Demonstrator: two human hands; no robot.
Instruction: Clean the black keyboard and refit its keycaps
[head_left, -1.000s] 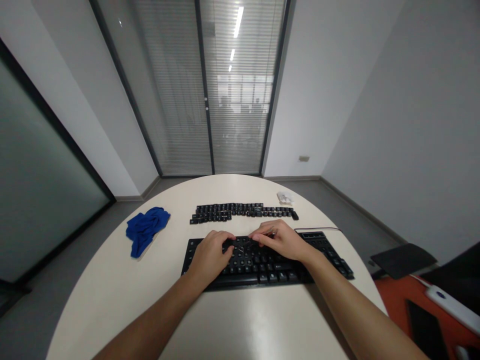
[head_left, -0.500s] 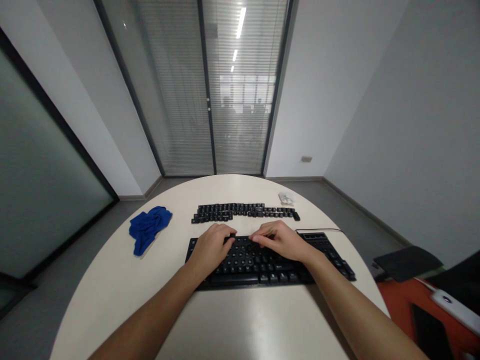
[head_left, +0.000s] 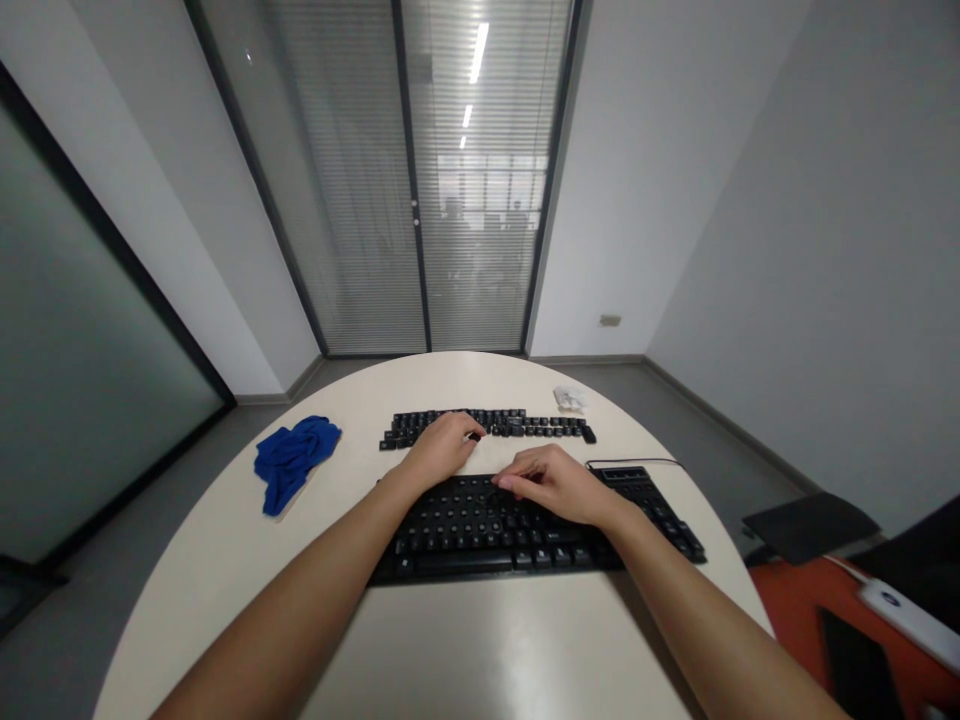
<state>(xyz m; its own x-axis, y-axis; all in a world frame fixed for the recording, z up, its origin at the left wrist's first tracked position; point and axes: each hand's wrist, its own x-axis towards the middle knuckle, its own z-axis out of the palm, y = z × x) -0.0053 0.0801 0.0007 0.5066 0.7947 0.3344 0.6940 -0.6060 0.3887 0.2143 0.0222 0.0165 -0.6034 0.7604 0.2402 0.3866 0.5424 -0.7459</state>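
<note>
A black keyboard (head_left: pixel 457 530) lies before me, with many of its keys off and small bare key posts showing. Beyond it, loose black keycaps (head_left: pixel 555 424) are laid out in rows. My left hand (head_left: pixel 442 448) hovers at the near side of those rows, thumb and forefinger closed on a small black keycap (head_left: pixel 474 437). Over the upper middle of the keyboard is my right hand (head_left: pixel 551 482), its fingers pinched together. Whatever is between the right fingertips is too small to make out.
The round cream table (head_left: pixel 442 655) carries a bunched blue cloth (head_left: pixel 294 460) at left and a small clear plastic bag (head_left: pixel 571 399) at the far right. A cable (head_left: pixel 637 461) leaves the keyboard's back. An orange chair (head_left: pixel 795 610) holding a white power strip (head_left: pixel 911 620) stands at right.
My left hand has moved from the keyboard's upper left, away from me, to the rows of loose keycaps. The right hand stays over the keyboard, nearly unmoved.
</note>
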